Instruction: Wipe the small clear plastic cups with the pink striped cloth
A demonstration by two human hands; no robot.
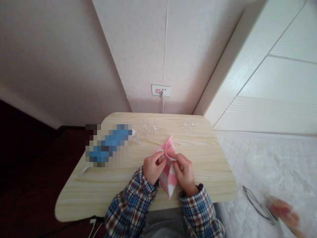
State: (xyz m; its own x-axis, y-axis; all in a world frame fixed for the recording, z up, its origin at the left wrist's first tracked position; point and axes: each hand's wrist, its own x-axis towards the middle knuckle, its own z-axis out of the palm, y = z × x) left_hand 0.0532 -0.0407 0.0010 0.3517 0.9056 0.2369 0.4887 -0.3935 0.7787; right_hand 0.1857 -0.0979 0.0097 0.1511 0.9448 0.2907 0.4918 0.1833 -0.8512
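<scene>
A folded pink-and-white cloth [172,181] is held up between both hands over the table, its pointed corners sticking out toward the far side and toward me. My left hand [154,168] pinches the cloth's upper part between thumb and fingers. Right beside it, my right hand [184,172] also pinches the cloth, its fingertips almost meeting the left ones. The folds under the fingertips are partly hidden.
Small clear plastic pieces [150,127] lie on the wooden table [104,191]; more clear pieces [189,125] lie farther right. A pixelated blue item [111,143] is at left. Dark-framed glasses [257,205] and a blurred reddish shape [284,211] are on the white quilted bedding [260,158].
</scene>
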